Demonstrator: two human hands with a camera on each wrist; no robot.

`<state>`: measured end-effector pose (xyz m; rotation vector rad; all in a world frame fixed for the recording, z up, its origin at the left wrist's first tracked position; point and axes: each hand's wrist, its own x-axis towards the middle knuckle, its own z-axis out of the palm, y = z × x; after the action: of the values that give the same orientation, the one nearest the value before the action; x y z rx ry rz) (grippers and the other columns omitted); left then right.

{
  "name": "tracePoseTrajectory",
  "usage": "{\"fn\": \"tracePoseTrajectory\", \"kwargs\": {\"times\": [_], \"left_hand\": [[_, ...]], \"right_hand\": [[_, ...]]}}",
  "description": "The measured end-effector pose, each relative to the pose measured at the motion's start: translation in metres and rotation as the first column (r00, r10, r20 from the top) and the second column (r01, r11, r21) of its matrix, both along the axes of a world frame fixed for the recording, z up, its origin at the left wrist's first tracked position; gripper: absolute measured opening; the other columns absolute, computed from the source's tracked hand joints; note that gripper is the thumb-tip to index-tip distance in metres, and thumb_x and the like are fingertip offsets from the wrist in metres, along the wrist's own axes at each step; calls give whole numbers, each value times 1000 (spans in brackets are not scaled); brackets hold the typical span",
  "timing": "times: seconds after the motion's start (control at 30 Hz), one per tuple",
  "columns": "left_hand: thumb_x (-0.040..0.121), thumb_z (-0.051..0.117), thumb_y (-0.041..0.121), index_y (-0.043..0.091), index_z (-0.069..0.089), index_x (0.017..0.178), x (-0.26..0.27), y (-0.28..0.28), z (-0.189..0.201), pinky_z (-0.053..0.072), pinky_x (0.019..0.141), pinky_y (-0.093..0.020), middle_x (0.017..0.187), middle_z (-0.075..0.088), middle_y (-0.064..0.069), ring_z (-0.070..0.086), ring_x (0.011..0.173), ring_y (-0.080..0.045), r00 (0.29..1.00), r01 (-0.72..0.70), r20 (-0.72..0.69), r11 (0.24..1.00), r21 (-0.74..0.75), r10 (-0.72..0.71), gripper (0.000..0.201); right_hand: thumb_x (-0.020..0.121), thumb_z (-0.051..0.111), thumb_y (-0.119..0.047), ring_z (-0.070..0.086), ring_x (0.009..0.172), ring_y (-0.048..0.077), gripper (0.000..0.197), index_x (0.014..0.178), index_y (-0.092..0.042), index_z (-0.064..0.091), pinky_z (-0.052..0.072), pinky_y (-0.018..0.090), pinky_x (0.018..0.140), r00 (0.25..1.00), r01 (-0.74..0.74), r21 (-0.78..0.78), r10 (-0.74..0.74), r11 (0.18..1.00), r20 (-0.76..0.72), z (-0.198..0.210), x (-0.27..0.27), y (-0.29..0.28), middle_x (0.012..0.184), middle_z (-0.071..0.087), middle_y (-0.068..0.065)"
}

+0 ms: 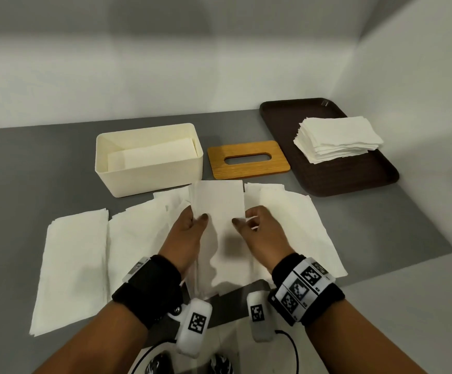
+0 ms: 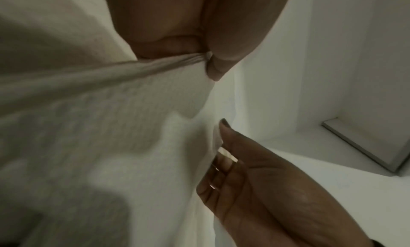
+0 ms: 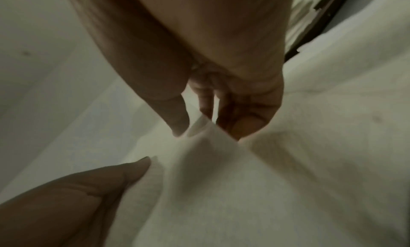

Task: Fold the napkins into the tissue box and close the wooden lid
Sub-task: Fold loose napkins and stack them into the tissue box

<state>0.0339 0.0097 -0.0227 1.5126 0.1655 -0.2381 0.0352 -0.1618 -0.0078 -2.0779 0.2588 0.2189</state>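
- Above the spread sheets [image 1: 76,265], a narrow white folded napkin [image 1: 218,201] stood lifted, pinched by the left hand [image 1: 190,233] and right hand [image 1: 257,230] at its sides.
- Behind it the cream tissue box [image 1: 149,168] sat open, wooden lid [image 1: 247,159] beside.

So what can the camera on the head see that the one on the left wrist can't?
Only the head view shows the open tissue box, the wooden lid beside it, the brown tray with its napkin stack, and napkins spread on the table. Only the left wrist view shows, close up, the napkin's bunched edge pinched at the left hand's fingertips. Both show the left hand, the right hand and the held napkin.
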Motion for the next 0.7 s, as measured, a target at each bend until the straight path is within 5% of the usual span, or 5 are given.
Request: {"fn": "tracePoseTrajectory", "kwargs": {"times": [0.23,0.3,0.37,0.47,0.7], "left_hand": [[101,47,18,25,67,107,2,16,39,53,72,-20,98,77,6,71,90,-11,997,44,72,981,-188,-31,22],[102,48,20,24,65,114,0,19,48,55,76,-24,104,76,3,72,94,-14,991,56,128,988,-145,-37,21],[101,49,19,20,61,121,0,27,55,56,82,-31,110,75,-2,71,100,-21,986,64,163,989,-130,-42,23],[99,54,20,18,59,125,2,48,58,54,92,-39,116,73,-4,69,107,-25,977,118,186,991,-70,-103,27],[83,76,24,28,65,114,-1,89,62,58,84,-28,107,76,7,72,96,-11,954,257,117,955,149,-275,33]], "right_hand": [[85,44,-71,49,121,10,56,121,-28,53,33,34,107,989,42,372,15,927,-149,44,9,19,127,56,-16],[91,45,-63,49,119,4,53,132,-30,51,36,26,95,986,-11,432,82,902,-146,53,7,33,128,55,-20],[94,51,-50,62,105,1,37,123,-28,58,44,19,78,987,-68,486,129,871,-93,60,9,42,115,67,-16],[92,64,-29,71,100,23,29,118,-16,64,58,38,82,985,-154,500,171,852,11,72,19,46,110,74,5],[85,68,-1,71,70,15,16,101,0,66,56,26,57,964,-253,450,182,857,195,104,45,55,81,75,4]]}}
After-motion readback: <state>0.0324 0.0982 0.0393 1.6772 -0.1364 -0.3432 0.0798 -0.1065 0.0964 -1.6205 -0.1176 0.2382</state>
